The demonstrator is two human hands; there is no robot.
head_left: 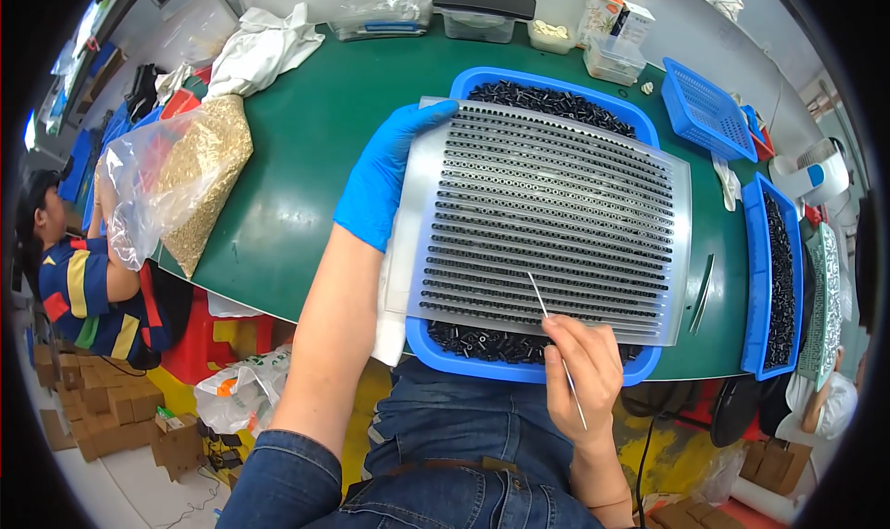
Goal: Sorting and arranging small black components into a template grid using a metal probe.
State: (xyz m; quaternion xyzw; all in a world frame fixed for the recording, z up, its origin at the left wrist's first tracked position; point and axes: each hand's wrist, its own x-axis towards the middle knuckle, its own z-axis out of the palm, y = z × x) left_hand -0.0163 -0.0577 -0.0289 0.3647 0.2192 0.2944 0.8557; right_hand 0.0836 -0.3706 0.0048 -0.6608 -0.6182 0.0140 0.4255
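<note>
My left hand (385,172), in a blue glove, grips the left edge of a clear plate (681,251), its thumb at the upper left corner. Rows of small black cylindrical parts (556,195) fill the plate. Below it stands a blue tray (464,82) heaped with loose black parts (547,102); the plate hides most of the heap. My bare right hand (586,376) pinches a thin metal pick (545,306). The pick's tip points at the lower rows; whether it touches a part I cannot tell. A white cloth (389,334) shows under the plate's left edge.
On the green table (287,158) are a bag of gold-coloured small parts (209,181), a black-lidded box (482,14), an empty blue basket (709,112), tweezers (703,293) and another blue tray (756,279) of black parts. A co-worker (88,269) sits at the left.
</note>
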